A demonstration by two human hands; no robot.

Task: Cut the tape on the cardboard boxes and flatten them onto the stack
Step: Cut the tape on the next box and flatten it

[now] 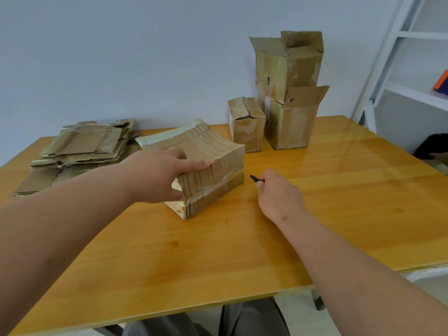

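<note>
A person is sitting at the yellow wooden worktop (194,251), knees just showing under its near edge. Both bare forearms are reaching forward over it. The right hand (278,195) is hovering just above the surface with its fingers curled round a small black cutter (255,178), whose dark tip is pointing toward the box just beside it. The left hand (160,175) is gripping the near end of a squat, crumpled cardboard box (208,166), fingers lying over the top edge and thumb curling down the side. That box is lying near the middle of the worktop, a band of shiny tape (215,184) running along its facing side.

Further back on the left, a stack of flattened boxes (82,149) is lying in a loose pile, near the gripped box. Behind and to the right, a small closed box (247,124) is standing just beside an open-topped box (293,124), with a taller open box (288,66) rising behind them against the pale wall. A white shelf frame (397,44) is standing at the far right.
</note>
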